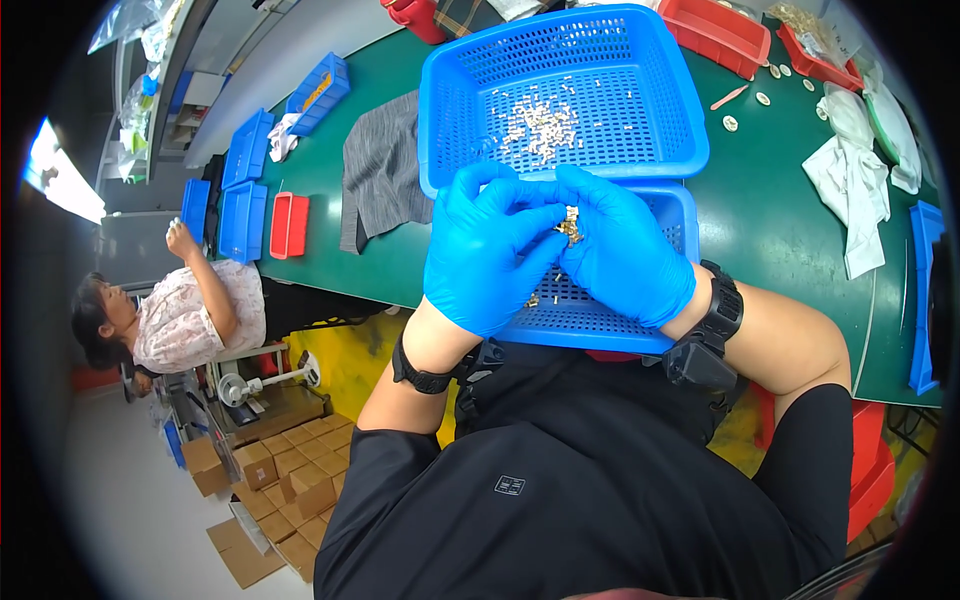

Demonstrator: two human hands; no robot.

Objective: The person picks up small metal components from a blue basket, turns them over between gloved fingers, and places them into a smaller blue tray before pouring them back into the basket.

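Both my hands wear blue gloves and meet over a blue perforated basket [672, 214] at the near edge of a green table [760, 200]. My left hand [485, 255] and my right hand [625, 255] pinch a small cluster of gold-coloured metal parts [571, 228] between their fingertips. A few more small parts lie in the basket below my hands. Behind it a larger blue basket [650, 90] holds a scatter of small pale parts [540, 125] on its mesh floor.
A grey cloth [380, 170] lies left of the baskets. Red trays [715, 30] and white rags [850, 190] sit at the right. Blue bins [245, 190] and a red bin [289, 224] line the left. A seated person [180, 310] works there; cardboard boxes [285, 480] lie on the floor.
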